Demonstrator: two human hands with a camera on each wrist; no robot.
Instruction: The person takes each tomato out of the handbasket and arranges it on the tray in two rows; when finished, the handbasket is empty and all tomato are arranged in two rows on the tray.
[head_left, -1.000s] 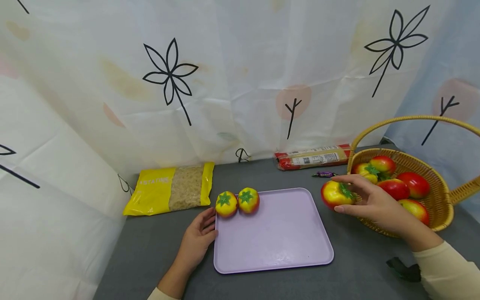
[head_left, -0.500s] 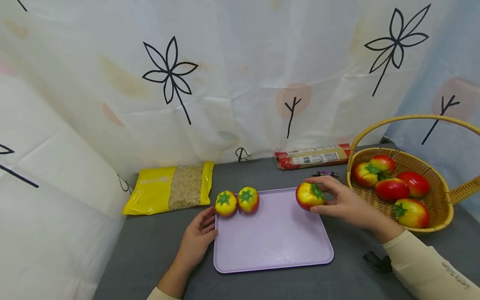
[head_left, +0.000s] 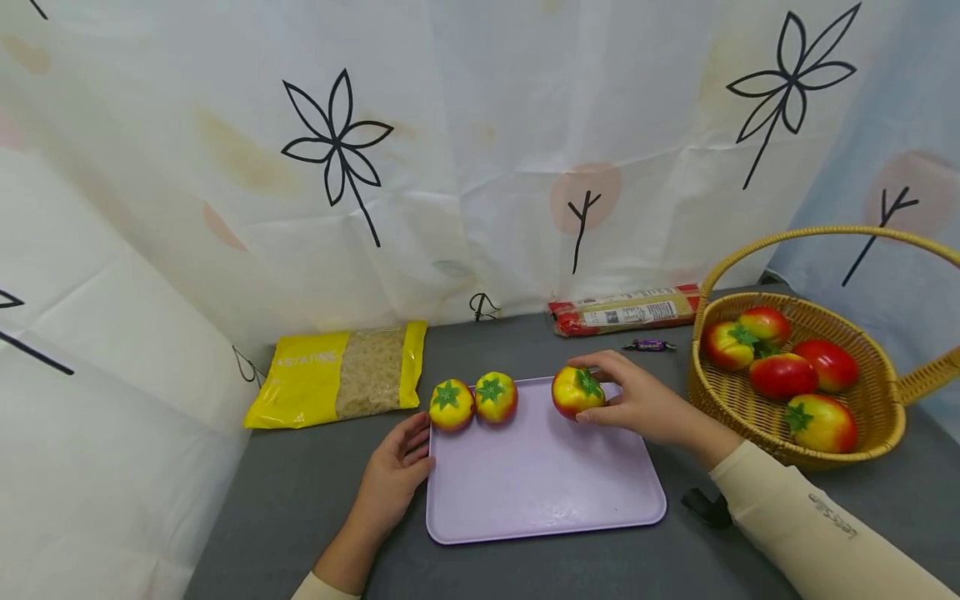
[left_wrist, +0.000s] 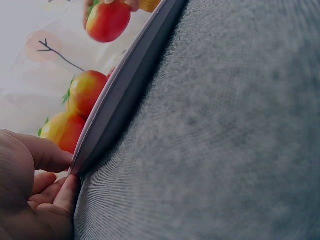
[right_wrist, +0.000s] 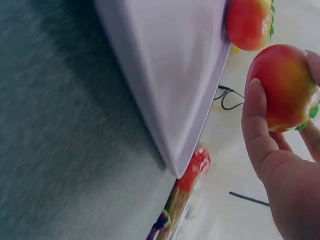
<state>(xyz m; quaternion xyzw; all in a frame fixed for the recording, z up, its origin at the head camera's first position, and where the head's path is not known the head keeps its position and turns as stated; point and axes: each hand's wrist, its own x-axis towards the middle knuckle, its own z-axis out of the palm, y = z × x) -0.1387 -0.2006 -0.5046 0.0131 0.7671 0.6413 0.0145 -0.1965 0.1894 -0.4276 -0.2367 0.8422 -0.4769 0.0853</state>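
A lilac tray [head_left: 540, 492] lies on the grey table. Two red-and-yellow toy tomatoes [head_left: 452, 406] [head_left: 496, 397] sit side by side at its far left corner. My right hand [head_left: 637, 404] grips a third tomato [head_left: 576, 392] [right_wrist: 282, 87] low over the tray's far edge, right of those two. Fingertips of my left hand [head_left: 397, 475] [left_wrist: 50, 190] rest against the tray's left edge [left_wrist: 125, 90]. A wicker basket [head_left: 885, 417] at the right holds several more tomatoes [head_left: 783, 375].
A yellow packet of grain [head_left: 341, 375] lies at the back left. A red-ended noodle pack [head_left: 626, 312] and a small purple sweet [head_left: 648, 345] lie by the curtain. A small black object [head_left: 701, 507] lies by my right forearm.
My right hand has carried the tomato leftward from beside the basket to over the tray's far edge. The left hand stayed at the tray's edge.
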